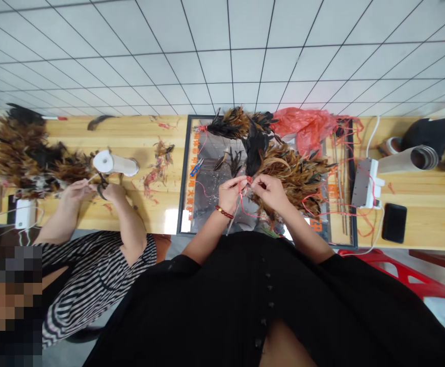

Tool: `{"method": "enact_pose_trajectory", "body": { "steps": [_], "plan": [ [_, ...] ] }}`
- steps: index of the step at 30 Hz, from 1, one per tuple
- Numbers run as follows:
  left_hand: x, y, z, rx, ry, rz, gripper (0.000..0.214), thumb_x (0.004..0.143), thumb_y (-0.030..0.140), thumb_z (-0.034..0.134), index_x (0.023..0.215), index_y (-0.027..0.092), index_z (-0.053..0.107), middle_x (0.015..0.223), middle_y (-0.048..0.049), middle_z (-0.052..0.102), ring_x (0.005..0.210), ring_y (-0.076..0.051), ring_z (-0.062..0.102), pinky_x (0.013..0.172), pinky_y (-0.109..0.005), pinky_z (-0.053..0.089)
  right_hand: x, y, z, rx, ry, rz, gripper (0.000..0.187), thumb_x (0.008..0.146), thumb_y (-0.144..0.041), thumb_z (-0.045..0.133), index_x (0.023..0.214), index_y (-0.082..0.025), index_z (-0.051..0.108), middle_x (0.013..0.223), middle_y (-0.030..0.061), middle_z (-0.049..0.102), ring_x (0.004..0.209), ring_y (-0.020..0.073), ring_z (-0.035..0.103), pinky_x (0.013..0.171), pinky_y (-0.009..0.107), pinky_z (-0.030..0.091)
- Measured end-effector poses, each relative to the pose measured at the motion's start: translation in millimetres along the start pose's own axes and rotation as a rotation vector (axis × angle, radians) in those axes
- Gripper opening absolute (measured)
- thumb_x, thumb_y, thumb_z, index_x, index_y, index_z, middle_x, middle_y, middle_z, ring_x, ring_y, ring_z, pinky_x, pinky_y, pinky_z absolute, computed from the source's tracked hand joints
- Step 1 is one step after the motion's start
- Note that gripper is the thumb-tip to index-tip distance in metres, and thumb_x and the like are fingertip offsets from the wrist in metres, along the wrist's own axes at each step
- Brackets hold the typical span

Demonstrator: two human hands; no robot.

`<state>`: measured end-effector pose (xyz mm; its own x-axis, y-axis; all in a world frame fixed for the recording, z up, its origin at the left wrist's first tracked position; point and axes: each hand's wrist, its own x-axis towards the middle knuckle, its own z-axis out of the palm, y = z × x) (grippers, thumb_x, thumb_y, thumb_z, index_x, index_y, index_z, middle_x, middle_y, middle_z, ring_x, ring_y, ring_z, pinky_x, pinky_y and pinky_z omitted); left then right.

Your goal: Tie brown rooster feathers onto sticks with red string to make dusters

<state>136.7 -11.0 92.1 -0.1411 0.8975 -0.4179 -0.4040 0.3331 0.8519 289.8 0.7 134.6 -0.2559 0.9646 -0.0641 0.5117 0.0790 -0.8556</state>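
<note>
My left hand (231,195) is closed round the bound lower end of a bundle of black feathers (256,153), whose tips point away from me. Red string (241,191) is wound at that end and trails down below it. Close beside it, my right hand (271,190) is pinched on the string at the binding; the fingertips are small and partly hidden. A large heap of brown feathers (294,176) spreads under and to the right of my right hand. A few loose dark feathers (236,162) lie just beyond my left hand.
A black-framed glass board (184,178) lies under the work. On it are a blue-handled cutter (197,167), a tied feather bundle (230,123) and a red plastic bag (302,125). Rightward are a power strip (364,182) and a phone (394,223). A co-worker at left holds scissors (102,185).
</note>
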Motion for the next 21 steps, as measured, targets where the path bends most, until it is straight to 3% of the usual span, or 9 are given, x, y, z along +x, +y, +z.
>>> {"method": "enact_pose_trajectory", "body": {
  "steps": [2, 4, 6, 8, 12, 16, 21],
  "plan": [
    [0, 2, -0.2, 0.027, -0.036, 0.028, 0.043, 0.051, 0.046, 0.092, 0.079, 0.017, 0.076, 0.077, -0.0051, 0.075, 0.065, -0.014, 0.066, 0.066, -0.03, 0.055, -1, -5, -7, -0.077, -0.022, -0.054, 0.015, 0.084, -0.028, 0.056, 0.077, -0.019, 0.065, 0.076, 0.0038, 0.067, 0.071, 0.0168, 0.06, 0.073, 0.03, 0.047],
    [-2, 3, -0.6, 0.076, -0.085, 0.101, 0.041, 0.055, 0.047, 0.09, 0.077, 0.017, 0.072, 0.076, -0.0038, 0.073, 0.067, -0.013, 0.065, 0.067, -0.029, 0.054, 1, -10, -12, -0.138, -0.028, -0.155, 0.021, 0.089, -0.027, 0.051, 0.097, -0.018, 0.068, 0.098, 0.0095, 0.071, 0.09, 0.0207, 0.065, 0.084, 0.034, 0.05],
    [-3, 3, -0.4, 0.134, -0.13, 0.192, 0.039, 0.06, 0.047, 0.088, 0.076, 0.017, 0.068, 0.077, -0.0029, 0.071, 0.07, -0.013, 0.064, 0.069, -0.028, 0.053, 5, -15, -15, -0.204, -0.075, -0.236, 0.038, 0.091, -0.019, 0.044, 0.124, -0.017, 0.062, 0.126, 0.0138, 0.066, 0.113, 0.0231, 0.062, 0.096, 0.037, 0.049],
    [-4, 2, 0.4, 0.191, -0.15, 0.268, 0.036, 0.066, 0.046, 0.084, 0.076, 0.018, 0.064, 0.076, -0.0021, 0.069, 0.069, -0.012, 0.062, 0.068, -0.026, 0.052, 9, -19, -14, -0.306, -0.187, -0.235, 0.051, 0.09, -0.012, 0.04, 0.138, -0.016, 0.052, 0.139, 0.0145, 0.06, 0.122, 0.0237, 0.059, 0.1, 0.038, 0.049],
    [-5, -4, -0.3, 0.29, -0.133, 0.364, 0.027, 0.078, 0.041, 0.075, 0.084, 0.019, 0.06, 0.078, -0.0017, 0.066, 0.066, -0.012, 0.061, 0.066, -0.026, 0.052, 16, -24, -8, -0.512, -0.314, -0.125, 0.055, 0.089, -0.011, 0.045, 0.144, -0.012, 0.047, 0.138, 0.0172, 0.06, 0.113, 0.0265, 0.065, 0.091, 0.036, 0.052],
    [-5, -4, -8.6, 0.51, -0.097, 0.512, 0.017, 0.085, 0.031, 0.065, 0.098, 0.021, 0.062, 0.091, -0.0051, 0.069, 0.076, -0.015, 0.066, 0.073, -0.029, 0.054, 17, -24, -3, -0.537, -0.287, -0.099, 0.055, 0.092, -0.019, 0.05, 0.146, -0.012, 0.043, 0.132, 0.0175, 0.065, 0.103, 0.0272, 0.069, 0.084, 0.034, 0.053],
    [-1, 6, -18.3, 0.808, -0.116, 0.71, 0.02, 0.088, 0.023, 0.059, 0.106, 0.021, 0.066, 0.103, -0.009, 0.068, 0.094, -0.019, 0.066, 0.081, -0.031, 0.054, 21, -20, 2, -0.439, -0.235, -0.113, 0.046, 0.094, -0.015, 0.043, 0.14, -0.014, 0.048, 0.127, 0.0139, 0.068, 0.105, 0.0234, 0.069, 0.087, 0.032, 0.052]
  ]
}}
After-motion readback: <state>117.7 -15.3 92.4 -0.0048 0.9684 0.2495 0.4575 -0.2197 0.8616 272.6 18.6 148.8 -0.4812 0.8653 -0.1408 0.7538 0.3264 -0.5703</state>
